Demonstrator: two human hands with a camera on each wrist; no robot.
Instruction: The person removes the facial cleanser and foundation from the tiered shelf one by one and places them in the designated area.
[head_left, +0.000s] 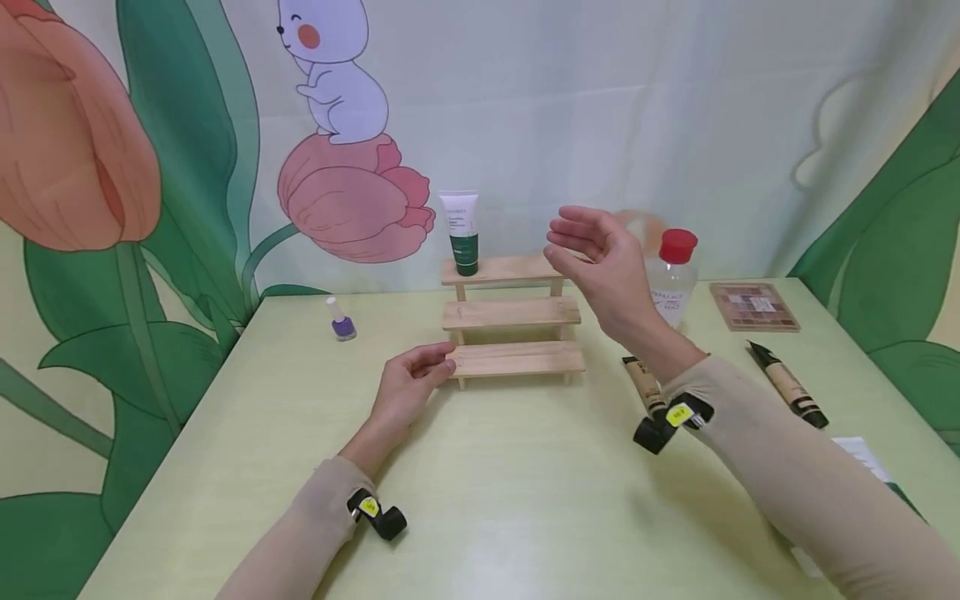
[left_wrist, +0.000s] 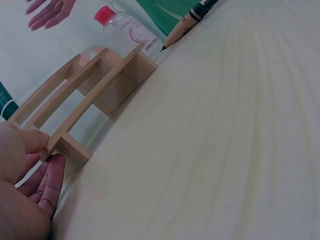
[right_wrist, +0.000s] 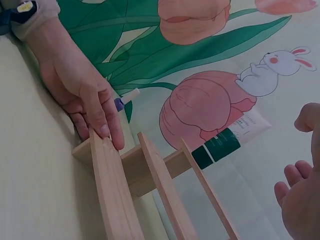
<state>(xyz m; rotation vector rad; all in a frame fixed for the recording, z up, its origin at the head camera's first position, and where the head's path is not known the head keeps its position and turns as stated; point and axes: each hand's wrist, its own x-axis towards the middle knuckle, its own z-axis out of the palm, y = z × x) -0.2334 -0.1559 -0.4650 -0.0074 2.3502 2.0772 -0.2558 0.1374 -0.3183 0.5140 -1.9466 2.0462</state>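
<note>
A three-step wooden display rack (head_left: 517, 313) stands near the back of the table. My left hand (head_left: 405, 385) pinches the left end of its lowest step, the thumb above and fingers beneath, as the left wrist view shows. On the left end of the top step a white and dark green squeeze tube (head_left: 463, 235) stands upright on its cap. My right hand (head_left: 606, 271) is raised beside the right end of the top step, fingers relaxed and apart, holding nothing. Behind it, a clear bottle (head_left: 669, 293) with a red cap is partly hidden.
Purple nail polish (head_left: 342, 325) stands left of the rack. At right lie a checkered palette (head_left: 753, 307), a beige and black tube (head_left: 787, 385) and a similar tube (head_left: 642, 382) partly behind my right wrist. A white and green item (head_left: 862, 454) is mostly hidden by my right sleeve.
</note>
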